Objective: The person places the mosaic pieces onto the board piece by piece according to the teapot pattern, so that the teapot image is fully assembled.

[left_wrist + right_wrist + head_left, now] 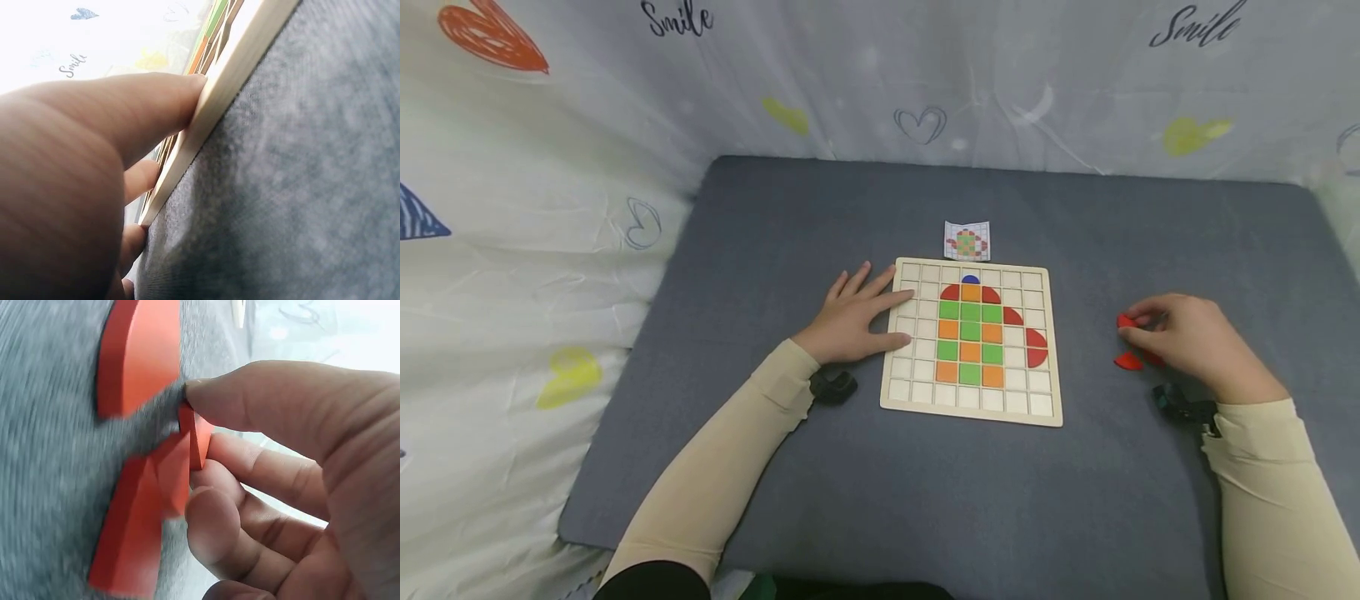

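A wooden grid board [970, 414] lies flat, with green and orange squares, red quarter-round tiles [1037, 357] and a blue half-round tile [970, 280] set in its white cells. My left hand [853, 321] rests with spread fingers on its left edge; in the left wrist view the thumb [169, 100] touches the wooden rim. To the right of the board, my right hand [1187, 337] pinches a red quarter-round tile [199, 434] between thumb and fingers. More red tiles [1127, 361] lie on the table beneath it, partly hidden by the hand in the head view.
A small printed card [967, 242] with a teapot-like pattern lies just beyond the board's far edge. The grey cloth-covered table [820, 500] meets a white printed curtain [850, 75] at the back and left. Black wrist devices [1183, 406] sit under both wrists.
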`<state>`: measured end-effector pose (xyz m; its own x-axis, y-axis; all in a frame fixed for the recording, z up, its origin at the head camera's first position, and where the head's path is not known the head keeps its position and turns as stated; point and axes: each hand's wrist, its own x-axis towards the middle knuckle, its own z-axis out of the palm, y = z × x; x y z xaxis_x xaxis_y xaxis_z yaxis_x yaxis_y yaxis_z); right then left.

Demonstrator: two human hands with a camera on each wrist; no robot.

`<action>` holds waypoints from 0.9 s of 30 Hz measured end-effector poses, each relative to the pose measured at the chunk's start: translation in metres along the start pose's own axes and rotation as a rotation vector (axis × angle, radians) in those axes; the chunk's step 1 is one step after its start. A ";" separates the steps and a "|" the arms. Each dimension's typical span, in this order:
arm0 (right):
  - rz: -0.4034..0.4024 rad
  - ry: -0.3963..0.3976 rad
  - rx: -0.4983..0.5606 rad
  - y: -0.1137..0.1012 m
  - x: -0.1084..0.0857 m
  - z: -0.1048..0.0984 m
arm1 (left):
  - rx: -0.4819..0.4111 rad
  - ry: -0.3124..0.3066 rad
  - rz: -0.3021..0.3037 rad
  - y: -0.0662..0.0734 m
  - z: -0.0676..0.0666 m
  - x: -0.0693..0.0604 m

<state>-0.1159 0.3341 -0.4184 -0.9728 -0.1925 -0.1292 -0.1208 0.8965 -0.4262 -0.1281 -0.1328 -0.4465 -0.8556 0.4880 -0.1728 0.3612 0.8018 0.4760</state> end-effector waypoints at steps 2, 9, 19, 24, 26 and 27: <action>-0.015 0.004 -0.004 -0.004 0.000 0.002 | 0.000 -0.001 -0.001 -0.001 0.001 0.000; -0.039 -0.014 0.015 -0.017 0.001 0.007 | -0.004 0.001 -0.005 -0.001 0.002 0.000; -0.108 -0.071 -0.031 -0.033 0.004 0.011 | -0.003 -0.013 -0.005 -0.001 0.000 0.000; -0.131 -0.076 -0.038 -0.049 0.002 0.010 | -0.010 -0.010 0.001 -0.002 0.001 0.000; -0.147 -0.064 -0.035 -0.056 0.000 0.008 | -0.010 -0.008 0.004 -0.002 0.001 0.000; -0.161 -0.061 -0.031 -0.060 -0.001 0.007 | -0.009 -0.008 0.005 -0.003 0.001 0.000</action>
<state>-0.1059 0.2776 -0.3993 -0.9266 -0.3578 -0.1158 -0.2813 0.8637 -0.4182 -0.1289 -0.1346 -0.4488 -0.8511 0.4943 -0.1770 0.3617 0.7963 0.4848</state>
